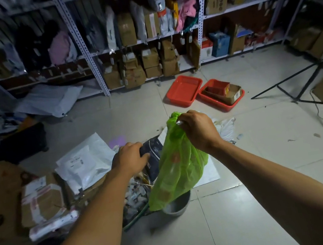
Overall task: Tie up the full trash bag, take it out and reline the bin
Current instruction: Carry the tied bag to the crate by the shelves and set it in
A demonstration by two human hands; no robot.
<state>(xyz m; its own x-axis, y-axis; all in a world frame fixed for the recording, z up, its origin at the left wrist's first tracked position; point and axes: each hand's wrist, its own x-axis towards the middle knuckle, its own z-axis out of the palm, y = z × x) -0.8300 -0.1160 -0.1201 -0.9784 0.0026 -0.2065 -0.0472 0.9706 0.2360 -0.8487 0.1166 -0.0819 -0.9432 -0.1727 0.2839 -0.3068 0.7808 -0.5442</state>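
Observation:
A translucent green trash bag (179, 166) hangs over a small grey bin (175, 205) on the tiled floor. My right hand (197, 130) grips the bag's gathered top edge and holds it up. My left hand (130, 156) rests on a dark printed package (153, 155) that stands in the trash, fingers curled over its top edge. Loose trash (134, 197) shows below my left forearm, with a strip of green bag rim (137, 218) around it. The bin's left side is hidden by the bag and my arm.
Cardboard parcels (41, 200) and white mailers (84, 165) lie on the floor to the left. Two red trays (185, 90) sit ahead, one holding boxes. Shelving full of parcels (142, 40) lines the back. A black tripod (308, 85) stands at right.

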